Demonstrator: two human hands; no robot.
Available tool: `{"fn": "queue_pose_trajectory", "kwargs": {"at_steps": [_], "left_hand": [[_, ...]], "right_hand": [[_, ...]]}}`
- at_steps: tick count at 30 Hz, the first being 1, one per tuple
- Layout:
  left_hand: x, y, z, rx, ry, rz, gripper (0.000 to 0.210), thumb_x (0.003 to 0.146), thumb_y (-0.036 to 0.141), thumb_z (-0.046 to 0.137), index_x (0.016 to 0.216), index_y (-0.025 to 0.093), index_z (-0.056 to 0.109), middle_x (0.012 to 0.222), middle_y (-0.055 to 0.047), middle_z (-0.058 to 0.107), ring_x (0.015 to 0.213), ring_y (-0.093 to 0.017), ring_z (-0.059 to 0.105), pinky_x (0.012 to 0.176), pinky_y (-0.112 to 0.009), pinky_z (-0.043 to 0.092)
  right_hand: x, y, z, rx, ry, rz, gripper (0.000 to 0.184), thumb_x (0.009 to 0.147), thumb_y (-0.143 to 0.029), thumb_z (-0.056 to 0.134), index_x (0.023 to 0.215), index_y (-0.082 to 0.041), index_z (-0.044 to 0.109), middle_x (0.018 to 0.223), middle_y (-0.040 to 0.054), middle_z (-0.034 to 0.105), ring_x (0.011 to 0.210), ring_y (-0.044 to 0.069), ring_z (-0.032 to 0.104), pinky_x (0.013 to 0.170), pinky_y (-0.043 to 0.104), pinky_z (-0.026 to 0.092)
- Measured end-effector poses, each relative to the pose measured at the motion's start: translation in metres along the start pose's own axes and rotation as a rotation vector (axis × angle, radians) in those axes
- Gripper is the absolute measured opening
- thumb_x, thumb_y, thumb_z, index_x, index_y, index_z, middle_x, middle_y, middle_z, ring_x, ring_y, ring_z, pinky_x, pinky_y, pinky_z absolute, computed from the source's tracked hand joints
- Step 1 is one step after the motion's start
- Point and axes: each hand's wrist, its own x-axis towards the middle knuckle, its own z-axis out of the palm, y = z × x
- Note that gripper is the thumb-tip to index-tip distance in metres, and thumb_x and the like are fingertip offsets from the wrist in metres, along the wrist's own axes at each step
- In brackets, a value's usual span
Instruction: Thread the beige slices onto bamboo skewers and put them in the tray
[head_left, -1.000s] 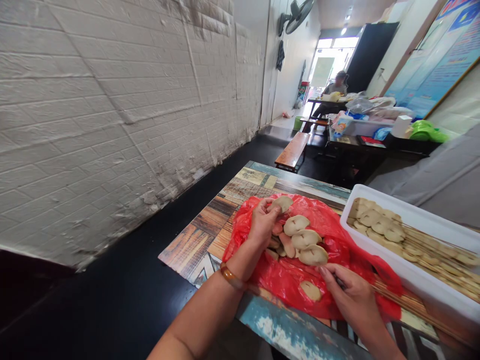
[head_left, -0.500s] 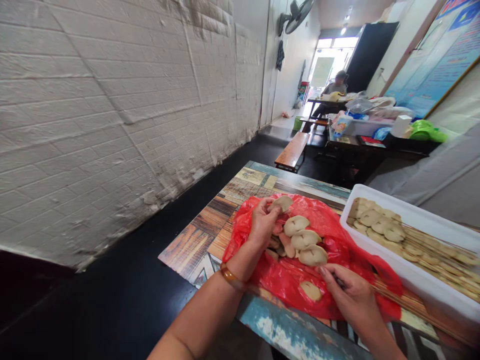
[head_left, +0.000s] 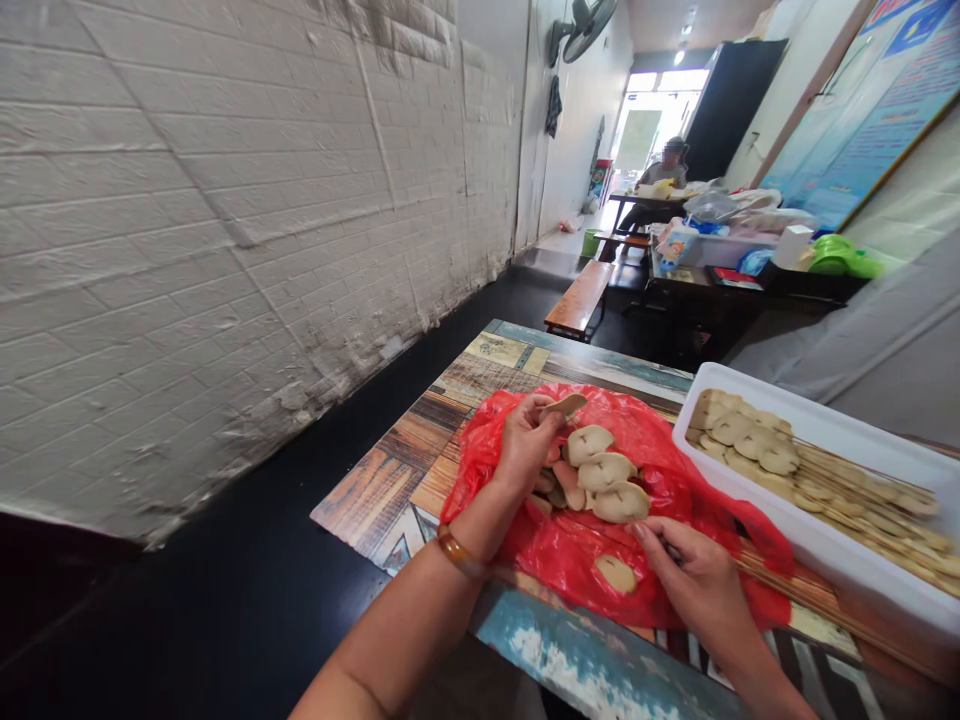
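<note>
My left hand [head_left: 529, 440] pinches one thin, pale, round slice [head_left: 566, 406] at the far side of the red plastic bag [head_left: 517, 540]; the slice is tilted nearly edge-on. Just below it, several similar slices [head_left: 606, 472] overlap in a slanting row, slits showing in them. My right hand [head_left: 690, 570] is closed at the near end of that row, around what looks like a thin skewer, mostly hidden by the fingers. A loose slice [head_left: 616, 574] lies on the bag between my hands. More slices and pinkish pieces [head_left: 568, 485] sit under the row.
Right of the bag stands a white plastic tub [head_left: 697, 400] with skewered slices [head_left: 750, 440] inside. Bare bamboo skewers [head_left: 810, 592] lie on the patterned table [head_left: 390, 490] beside my right hand. Farther off are a wooden bench [head_left: 581, 298], a cluttered table and a seated person [head_left: 664, 170].
The slice in my left hand has turned from facing me to almost edge-on. Both hands keep their grips, and the whole view has shifted slightly.
</note>
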Motion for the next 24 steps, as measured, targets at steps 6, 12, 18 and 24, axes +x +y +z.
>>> {"fn": "queue_pose_trajectory", "kwargs": {"at_steps": [6,12,18,24], "left_hand": [[0.0002,0.0013,-0.0007,-0.085,0.005,-0.095,0.024,0.066,0.025,0.072,0.08,0.018,0.053,0.071,0.0,0.066,0.07,-0.017,0.068,0.072,-0.029,0.052],[0.0025,0.0,-0.0031,-0.128,0.044,-0.164,0.03,0.063,0.024,0.073,0.086,0.017,0.055,0.074,-0.002,0.067,0.067,-0.017,0.068,0.069,-0.03,0.053],[0.0032,0.0,-0.0049,-0.143,0.039,-0.183,0.033,0.061,0.027,0.076,0.087,0.016,0.057,0.076,-0.003,0.068,0.065,-0.016,0.067,0.066,-0.028,0.053],[0.0016,0.0036,-0.0038,-0.166,0.04,-0.195,0.037,0.061,0.028,0.076,0.09,0.016,0.056,0.074,-0.003,0.068,0.064,-0.016,0.067,0.062,-0.026,0.052]], "right_hand": [[-0.0004,0.002,0.0002,0.006,0.008,-0.012,0.031,0.086,-0.041,0.05,0.072,-0.022,0.07,0.072,0.004,0.072,0.066,0.022,0.069,0.06,0.028,0.054],[0.0003,0.0036,0.0008,0.03,0.018,-0.03,0.029,0.085,-0.039,0.052,0.072,-0.022,0.071,0.068,0.0022,0.071,0.062,0.02,0.068,0.058,0.025,0.054],[-0.0004,0.0038,0.0003,0.032,0.007,-0.037,0.031,0.086,-0.043,0.05,0.072,-0.023,0.07,0.07,0.0046,0.072,0.065,0.022,0.068,0.059,0.028,0.055],[-0.0006,0.0044,0.0,0.021,0.0,-0.034,0.031,0.086,-0.042,0.05,0.071,-0.023,0.07,0.072,0.005,0.072,0.066,0.022,0.069,0.06,0.028,0.055]]}}
